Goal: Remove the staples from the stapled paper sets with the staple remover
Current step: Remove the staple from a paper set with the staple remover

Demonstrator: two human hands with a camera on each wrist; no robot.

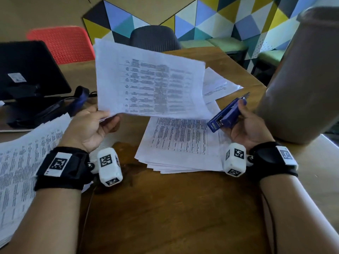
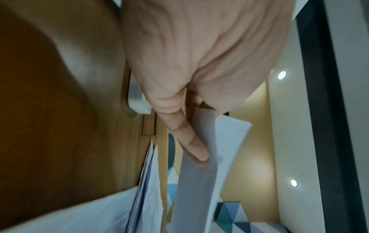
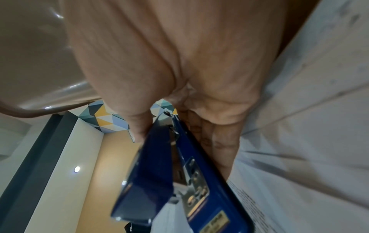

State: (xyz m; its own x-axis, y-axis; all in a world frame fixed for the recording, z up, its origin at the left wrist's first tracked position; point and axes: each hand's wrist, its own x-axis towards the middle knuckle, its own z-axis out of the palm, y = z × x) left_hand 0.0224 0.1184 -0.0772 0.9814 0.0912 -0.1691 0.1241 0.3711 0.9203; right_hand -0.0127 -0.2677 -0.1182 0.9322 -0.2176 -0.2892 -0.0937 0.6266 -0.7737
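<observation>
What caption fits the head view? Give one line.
Left hand lifts a paper set; right hand grips blue staple remover.

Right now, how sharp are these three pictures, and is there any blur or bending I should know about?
Head view: the raised paper set in the left hand is motion-smeared, its print unreadable, and the wide lens bends the table edges. Left wrist view: soft throughout, dim on the wood. Right wrist view: the blue staple remover in the right hand is blurred, and the papers streak.

My left hand (image 1: pixel 91 125) is pinching thin matt paper (image 1: pixel 146 85), my right hand (image 1: pixel 245 125) gripping glossy blue metal staple remover (image 1: pixel 227 114), smooth varnished wooden table (image 1: pixel 174 208).
</observation>
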